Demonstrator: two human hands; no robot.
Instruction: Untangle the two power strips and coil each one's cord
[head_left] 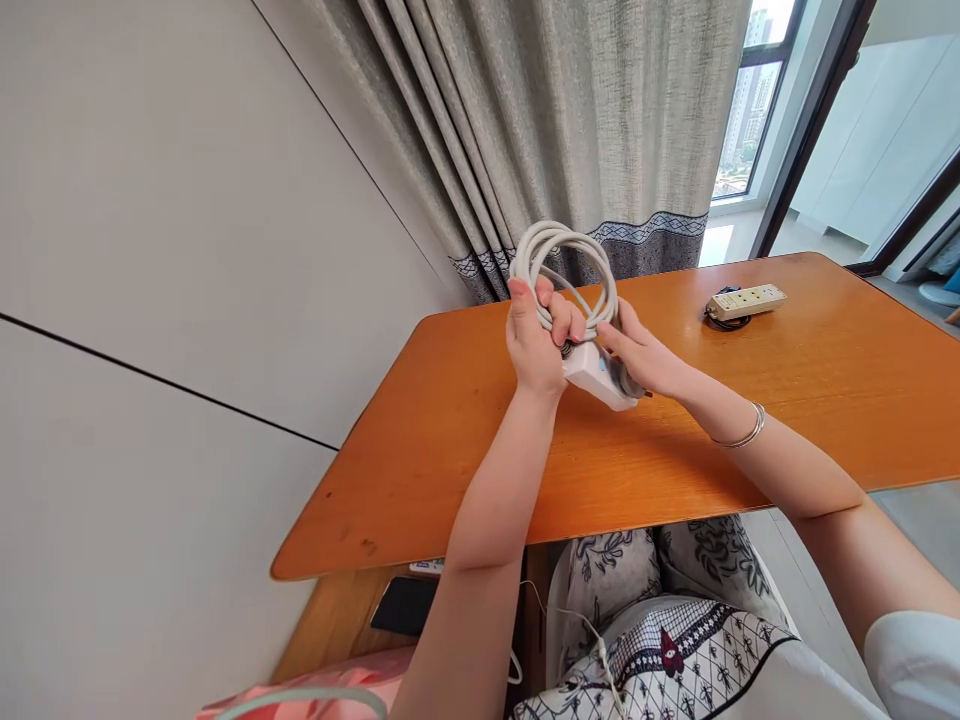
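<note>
Above the wooden table, my left hand point(536, 330) is closed around a coiled white cable point(574, 240), its loops standing up over my fingers. A white power strip point(598, 375) hangs tilted just below the coil, and the cable appears to belong to it. On the other side, my right hand point(637, 345) presses against the coil's lower right, with its fingers and thumb closed on the cable. Parts of the strip and the cable's end are hidden by my hands.
The orange-brown table point(420, 450) spreads in front of me. At its back right lies a second, cream power strip point(748, 300) with a black cord. Grey curtains point(600, 120) hang behind. A dark phone point(405, 605) lies on a lower surface under the table's front edge.
</note>
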